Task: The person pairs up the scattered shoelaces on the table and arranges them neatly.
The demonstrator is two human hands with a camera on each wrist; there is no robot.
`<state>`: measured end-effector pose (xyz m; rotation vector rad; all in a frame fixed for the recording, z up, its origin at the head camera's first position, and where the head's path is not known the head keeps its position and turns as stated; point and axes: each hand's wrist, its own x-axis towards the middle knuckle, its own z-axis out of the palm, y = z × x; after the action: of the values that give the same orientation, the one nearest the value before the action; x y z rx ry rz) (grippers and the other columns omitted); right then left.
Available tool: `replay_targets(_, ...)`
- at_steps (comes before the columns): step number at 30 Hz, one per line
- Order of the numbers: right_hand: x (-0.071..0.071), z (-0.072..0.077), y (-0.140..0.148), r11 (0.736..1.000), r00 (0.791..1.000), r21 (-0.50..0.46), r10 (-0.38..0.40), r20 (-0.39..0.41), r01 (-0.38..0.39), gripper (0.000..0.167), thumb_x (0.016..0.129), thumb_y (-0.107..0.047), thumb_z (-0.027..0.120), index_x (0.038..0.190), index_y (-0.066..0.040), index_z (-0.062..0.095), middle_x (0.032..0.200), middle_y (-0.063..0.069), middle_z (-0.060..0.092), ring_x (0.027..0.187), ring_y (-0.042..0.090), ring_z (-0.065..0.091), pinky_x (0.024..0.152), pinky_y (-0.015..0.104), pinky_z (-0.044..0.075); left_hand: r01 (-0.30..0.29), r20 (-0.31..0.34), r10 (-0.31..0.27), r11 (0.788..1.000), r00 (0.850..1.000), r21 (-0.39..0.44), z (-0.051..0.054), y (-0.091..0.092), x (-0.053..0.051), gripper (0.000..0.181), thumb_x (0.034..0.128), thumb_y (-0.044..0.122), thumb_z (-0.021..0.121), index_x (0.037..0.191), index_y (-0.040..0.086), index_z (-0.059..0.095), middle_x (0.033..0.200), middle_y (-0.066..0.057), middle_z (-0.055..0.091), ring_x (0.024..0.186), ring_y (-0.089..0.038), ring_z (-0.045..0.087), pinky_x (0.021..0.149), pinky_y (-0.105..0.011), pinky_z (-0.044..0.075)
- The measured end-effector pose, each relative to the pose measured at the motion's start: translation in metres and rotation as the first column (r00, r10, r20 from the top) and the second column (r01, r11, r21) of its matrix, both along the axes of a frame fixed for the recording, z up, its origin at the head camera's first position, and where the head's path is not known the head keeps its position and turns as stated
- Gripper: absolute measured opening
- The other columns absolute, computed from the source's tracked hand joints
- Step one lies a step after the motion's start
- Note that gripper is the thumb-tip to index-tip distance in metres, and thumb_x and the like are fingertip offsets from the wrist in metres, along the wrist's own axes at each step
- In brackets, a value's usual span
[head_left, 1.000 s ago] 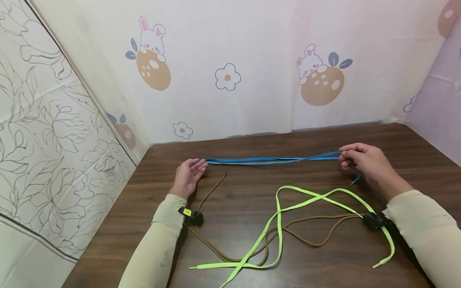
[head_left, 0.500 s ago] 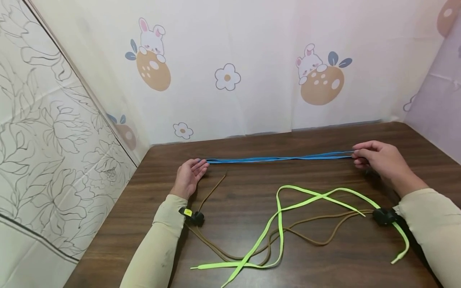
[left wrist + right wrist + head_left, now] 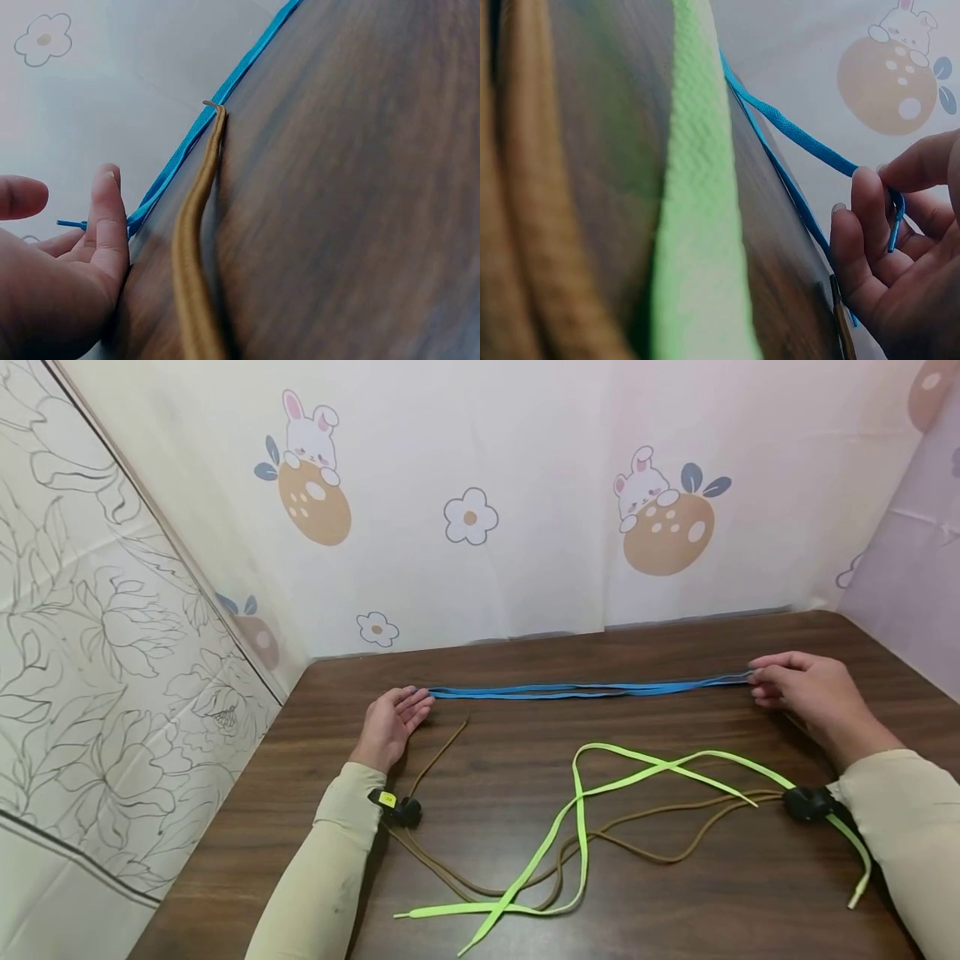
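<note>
A blue shoelace [image 3: 525, 691], two strands running side by side, stretches across the far part of the table between the hands. In the head view my left hand [image 3: 393, 718] lies at its left end, fingers fairly straight. The left wrist view shows the blue strands passing behind those fingers, a tip poking out beyond them and the thumb apart. My right hand [image 3: 813, 693] pinches one strand near its tip between thumb and finger. The other strand runs beside the lower fingers in the right wrist view; whether they grip it, I cannot tell.
Nearer the front, a neon yellow-green flat shoelace [image 3: 581, 827] lies in crossing curves over a brown round lace [image 3: 660, 860]. Both laces run under the right wrist's camera [image 3: 808, 804]; the brown one also passes under the left wrist. A printed wall [image 3: 525, 577] closes off the back.
My right hand has slid rightward along the blue shoelace toward its tips, and the strands' span has lengthened. The neon lace's right end shifted right too. My left hand has hardly moved.
</note>
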<state>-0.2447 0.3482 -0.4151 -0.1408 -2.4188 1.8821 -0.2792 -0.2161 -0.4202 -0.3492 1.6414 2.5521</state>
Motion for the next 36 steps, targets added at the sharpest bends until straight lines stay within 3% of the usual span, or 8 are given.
replay_targets(4, -0.001, -0.003, 0.001, 1.0, 1.0, 0.004, -0.019, -0.007, 0.019, 0.033, 0.104, -0.017, 0.052, 0.086, -0.036, 0.073, 0.081, -0.014, 0.071, 0.072, 0.004, 0.068, 0.064, 0.023, 0.057, 0.002, -0.001, -0.002, 1.0, 1.0, -0.013, 0.0, 0.0, 0.001, 0.045, 0.1067, 0.016, 0.046, 0.145, -0.007, 0.039, 0.143, -0.024, 0.052, 0.117, -0.028, 0.064, 0.097, -0.032, 0.051)
replay_targets(10, -0.002, -0.007, 0.005, 0.996, 0.996, 0.026, -0.089, -0.031, 0.09, 0.024, 0.103, -0.019, 0.054, 0.091, -0.03, 0.071, 0.079, -0.013, 0.068, 0.069, 0.003, 0.066, 0.063, 0.023, 0.057, 0.007, 0.0, -0.007, 1.0, 1.0, -0.015, -0.003, -0.001, 0.001, 0.045, 0.1065, 0.016, 0.046, 0.145, -0.006, 0.04, 0.143, -0.024, 0.052, 0.112, -0.026, 0.066, 0.095, -0.032, 0.052)
replay_targets(19, -0.002, -0.008, 0.011, 0.985, 0.991, 0.107, -0.133, -0.008, 0.133, 0.029, 0.103, -0.025, 0.051, 0.081, -0.037, 0.066, 0.074, -0.018, 0.064, 0.065, 0.001, 0.064, 0.06, 0.022, 0.056, 0.007, -0.011, -0.007, 1.0, 1.0, -0.018, -0.004, -0.001, 0.001, 0.045, 0.1069, 0.017, 0.045, 0.144, -0.007, 0.039, 0.144, -0.025, 0.051, 0.108, -0.024, 0.069, 0.089, -0.03, 0.055)
replay_targets(22, -0.003, -0.009, 0.011, 0.982, 0.991, 0.135, -0.133, -0.006, 0.133, 0.023, 0.104, -0.027, 0.051, 0.088, -0.031, 0.067, 0.074, -0.018, 0.064, 0.065, 0.0, 0.065, 0.06, 0.023, 0.056, 0.011, -0.016, -0.011, 1.0, 1.0, -0.022, -0.003, -0.001, 0.0, 0.045, 0.107, 0.018, 0.045, 0.144, -0.007, 0.041, 0.143, -0.025, 0.051, 0.105, -0.023, 0.069, 0.088, -0.029, 0.055)
replay_targets(24, -0.004, -0.009, 0.012, 0.977, 0.991, 0.164, -0.134, -0.003, 0.133, 0.022, 0.104, -0.027, 0.049, 0.1, -0.019, 0.068, 0.074, -0.019, 0.063, 0.065, 0.0, 0.064, 0.059, 0.022, 0.056, 0.017, -0.015, -0.017, 1.0, 1.0, -0.027, -0.003, -0.001, 0.0, 0.044, 0.1075, 0.018, 0.044, 0.144, -0.007, 0.042, 0.143, -0.024, 0.052, 0.103, -0.023, 0.07, 0.087, -0.029, 0.055)
replay_targets(29, -0.004, -0.01, 0.011, 0.962, 0.988, 0.232, -0.152, 0.009, 0.146, 0.045, 0.105, -0.03, 0.044, 0.127, 0.008, 0.055, 0.074, -0.024, 0.059, 0.065, -0.002, 0.064, 0.06, 0.023, 0.057, 0.02, -0.018, -0.021, 0.999, 1.0, -0.045, -0.002, 0.0, -0.001, 0.044, 0.1078, 0.018, 0.043, 0.144, -0.007, 0.042, 0.141, -0.023, 0.054, 0.1, -0.021, 0.07, 0.086, -0.029, 0.055)
replay_targets(36, -0.004, -0.01, 0.012, 0.957, 0.984, 0.238, -0.177, 0.028, 0.166, 0.054, 0.104, -0.032, 0.043, 0.135, 0.012, 0.049, 0.074, -0.029, 0.055, 0.063, -0.002, 0.064, 0.059, 0.024, 0.057, 0.013, -0.01, -0.013, 0.999, 1.0, -0.047, -0.001, 0.002, 0.0, 0.044, 0.1078, 0.019, 0.044, 0.144, -0.007, 0.041, 0.139, -0.023, 0.056, 0.099, -0.021, 0.07, 0.085, -0.029, 0.056)
